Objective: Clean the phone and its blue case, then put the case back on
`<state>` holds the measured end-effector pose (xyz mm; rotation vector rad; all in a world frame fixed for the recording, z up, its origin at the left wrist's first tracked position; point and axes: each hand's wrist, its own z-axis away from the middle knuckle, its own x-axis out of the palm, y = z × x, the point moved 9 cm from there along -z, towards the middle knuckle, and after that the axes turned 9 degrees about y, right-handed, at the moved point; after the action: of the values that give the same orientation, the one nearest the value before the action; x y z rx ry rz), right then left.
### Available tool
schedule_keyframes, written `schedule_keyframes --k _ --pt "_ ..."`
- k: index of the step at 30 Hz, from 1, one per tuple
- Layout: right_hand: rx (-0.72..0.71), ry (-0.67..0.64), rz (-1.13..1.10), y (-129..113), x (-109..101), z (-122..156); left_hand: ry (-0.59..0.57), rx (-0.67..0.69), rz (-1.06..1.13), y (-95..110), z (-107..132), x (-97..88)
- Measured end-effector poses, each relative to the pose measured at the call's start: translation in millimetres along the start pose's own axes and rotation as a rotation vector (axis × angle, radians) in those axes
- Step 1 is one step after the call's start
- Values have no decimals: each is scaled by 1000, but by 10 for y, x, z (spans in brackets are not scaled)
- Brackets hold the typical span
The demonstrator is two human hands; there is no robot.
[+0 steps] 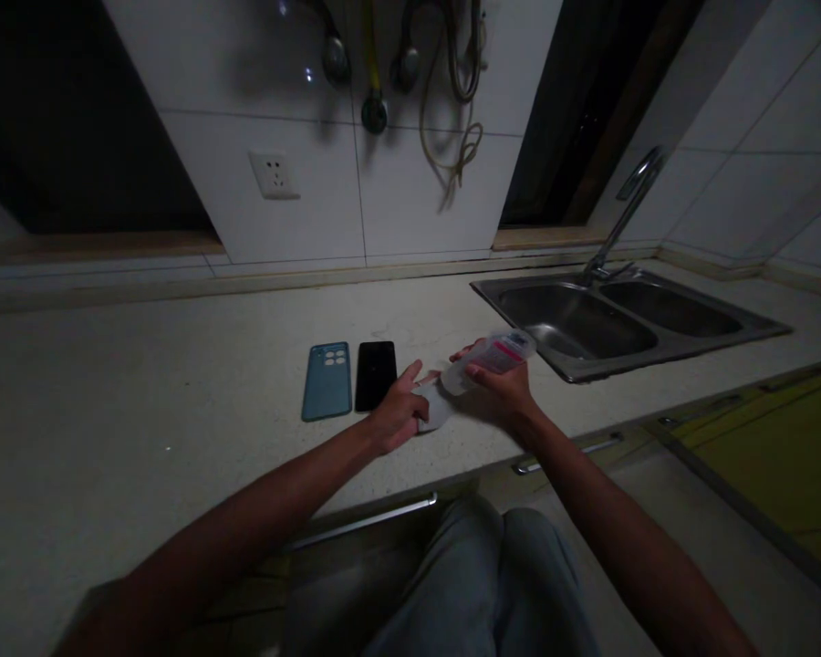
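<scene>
My right hand (510,383) is wrapped round a clear plastic bottle (485,359) with a pink label. The bottle is tilted, its lower left end over a white piece of tissue or cloth (438,409). My left hand (398,412) grips that white piece just above the counter, fingers closed on its left side. Whether the bottle touches it, I cannot tell. Left of my left hand lies a black phone (375,374), screen side up as far as the dim light shows. Beside the phone is a blue phone case (327,383) with camera cutouts at its top.
The pale countertop (143,383) runs along a tiled wall with a socket (274,175). To the right is a double steel sink (581,319) with a tall faucet (622,214). Pipes and a hose hang above. Drawer handles (362,522) line the front edge by my knees.
</scene>
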<state>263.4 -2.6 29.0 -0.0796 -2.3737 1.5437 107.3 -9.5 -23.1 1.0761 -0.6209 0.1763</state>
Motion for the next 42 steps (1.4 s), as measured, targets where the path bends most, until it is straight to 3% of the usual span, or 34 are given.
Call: schedule_keyframes --k 4,11,19,27,34,38,42 --pt "0 11 -28 -27 -4 2 -67 -49 -10 -21 -7 44" --pt "0 -44 11 -62 101 52 5 -85 55 -82 -117 -86" --pt "-44 -20 82 -92 15 42 -2 -93 106 -106 -143 -92" --pt "23 -70 18 -43 109 78 30 -116 183 -83 -99 -70" --pt "38 91 -145 -18 -70 -12 -80 33 74 -15 -22 28" --pt "59 163 -276 -60 -118 -82 -40 107 83 46 -20 -24" --pt "185 187 -337 45 -183 -127 -39 88 119 87 2 -26"
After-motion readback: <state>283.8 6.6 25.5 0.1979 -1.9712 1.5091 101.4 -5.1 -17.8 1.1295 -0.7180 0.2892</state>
